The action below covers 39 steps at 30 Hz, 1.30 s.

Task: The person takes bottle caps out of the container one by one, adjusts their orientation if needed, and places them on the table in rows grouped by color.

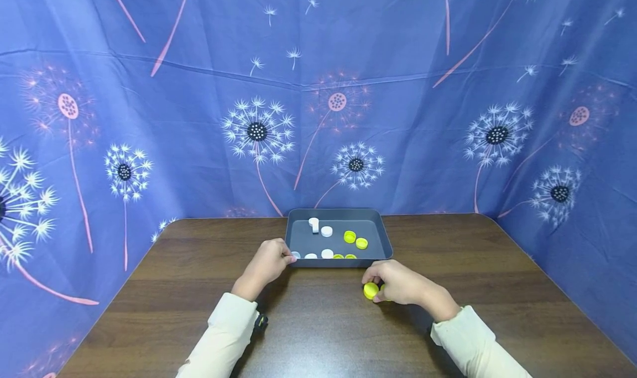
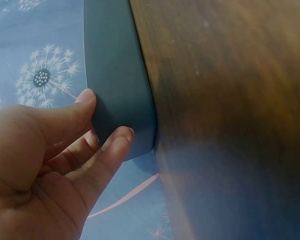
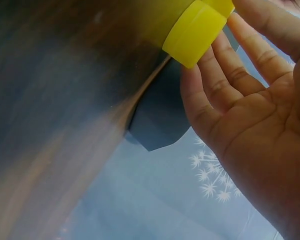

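Note:
A dark grey tray (image 1: pixel 338 263) sits toward the table's far edge, holding several white bottle caps (image 1: pixel 326 231) and several yellow bottle caps (image 1: pixel 350 236). At the tray's near left corner, my left hand (image 1: pixel 269 261) pinches the wall; the left wrist view shows the thumb (image 2: pixel 86 102) at the rim and a finger against the outside. Just in front of the near right corner, my right hand (image 1: pixel 400 283) holds a yellow cap (image 1: pixel 370 290) between thumb and fingers, low over the table. Part of a second yellow cap (image 3: pixel 224 6) shows beside it, mostly hidden by the hand.
The brown wooden table (image 1: pixel 318 334) reaches out on both sides of the tray. A blue cloth (image 1: pixel 423 118) with dandelion prints hangs close behind the tray and along both sides of the table. One white cap (image 1: pixel 316 226) stands on edge inside the tray.

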Each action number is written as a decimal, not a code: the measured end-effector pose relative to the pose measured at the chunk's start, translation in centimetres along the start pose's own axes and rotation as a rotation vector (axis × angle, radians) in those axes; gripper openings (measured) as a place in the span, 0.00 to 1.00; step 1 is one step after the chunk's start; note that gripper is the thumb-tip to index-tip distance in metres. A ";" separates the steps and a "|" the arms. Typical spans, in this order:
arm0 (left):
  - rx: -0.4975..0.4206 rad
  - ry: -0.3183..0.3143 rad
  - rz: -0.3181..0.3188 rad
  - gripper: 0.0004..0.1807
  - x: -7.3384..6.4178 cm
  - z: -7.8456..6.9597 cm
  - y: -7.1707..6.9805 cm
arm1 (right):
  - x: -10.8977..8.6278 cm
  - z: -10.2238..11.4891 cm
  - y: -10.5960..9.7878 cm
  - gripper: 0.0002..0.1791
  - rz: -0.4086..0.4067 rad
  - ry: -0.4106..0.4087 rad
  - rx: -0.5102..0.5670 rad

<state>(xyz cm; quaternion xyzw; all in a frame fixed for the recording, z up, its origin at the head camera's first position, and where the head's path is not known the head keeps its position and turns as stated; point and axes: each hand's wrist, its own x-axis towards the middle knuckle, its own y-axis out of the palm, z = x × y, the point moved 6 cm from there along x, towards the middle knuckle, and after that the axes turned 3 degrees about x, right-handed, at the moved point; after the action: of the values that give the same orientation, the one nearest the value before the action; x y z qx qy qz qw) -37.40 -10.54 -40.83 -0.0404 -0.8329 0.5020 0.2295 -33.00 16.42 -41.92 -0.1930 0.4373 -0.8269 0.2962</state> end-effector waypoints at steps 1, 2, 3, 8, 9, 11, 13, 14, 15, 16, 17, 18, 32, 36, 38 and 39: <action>-0.004 -0.003 0.002 0.09 0.0 0.0 0.0 | 0.0 0.0 0.0 0.18 0.000 0.001 0.002; -0.005 0.000 -0.001 0.09 0.0 0.0 0.0 | 0.0 0.0 -0.1 0.18 0.000 0.000 0.003; -0.003 0.005 -0.005 0.09 0.0 0.0 -0.1 | 0.0 0.0 -0.1 0.18 0.000 -0.003 0.003; -0.008 -0.002 0.000 0.09 0.0 0.0 0.0 | 0.0 0.0 -0.2 0.18 -0.004 -0.005 -0.005; -0.008 -0.006 0.003 0.09 0.0 0.0 0.0 | 0.0 -0.1 -0.2 0.18 -0.006 -0.006 -0.006; -0.005 -0.003 0.003 0.09 0.0 0.0 0.0 | -0.1 0.0 -0.2 0.18 -0.011 -0.016 -0.011; -0.010 -0.003 0.004 0.09 0.0 0.0 0.0 | -0.1 0.0 -0.3 0.17 -0.013 -0.020 -0.013; -0.010 0.000 0.001 0.08 0.0 0.0 0.0 | -0.1 0.1 -0.3 0.17 -0.013 -0.024 -0.015; -0.012 0.001 0.001 0.08 0.0 -0.1 0.0 | -0.1 0.1 -0.4 0.17 -0.012 -0.025 -0.015; -0.014 0.004 -0.002 0.08 0.0 -0.1 0.0 | -0.1 0.1 -0.4 0.17 -0.011 -0.028 -0.015; -0.020 0.001 -0.002 0.08 0.0 -0.1 -0.1 | -0.1 0.0 -0.4 0.17 -0.007 -0.020 -0.014; -0.022 0.001 -0.003 0.08 0.0 -0.1 -0.1 | -0.1 -0.1 -0.4 0.17 -0.005 -0.019 -0.011; -0.026 0.013 -0.002 0.08 0.0 0.0 -0.1 | -0.6 -0.5 -1.9 0.19 -0.015 0.007 0.066; -0.024 0.013 -0.002 0.08 0.0 0.0 0.0 | -1.0 -1.1 -3.0 0.21 -0.049 0.038 0.109; -0.020 0.009 -0.003 0.08 0.0 0.0 0.0 | -1.2 -1.4 -3.6 0.21 -0.081 0.047 0.114; -0.018 0.010 -0.004 0.08 0.0 0.0 0.0 | -1.3 -1.6 -3.9 0.22 -0.098 0.051 0.114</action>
<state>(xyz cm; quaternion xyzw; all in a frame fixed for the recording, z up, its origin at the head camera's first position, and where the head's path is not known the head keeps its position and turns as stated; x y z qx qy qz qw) -37.45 -10.57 -40.82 -0.0431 -0.8364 0.4936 0.2342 -34.20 19.94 -39.56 -0.1757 0.3871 -0.8686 0.2546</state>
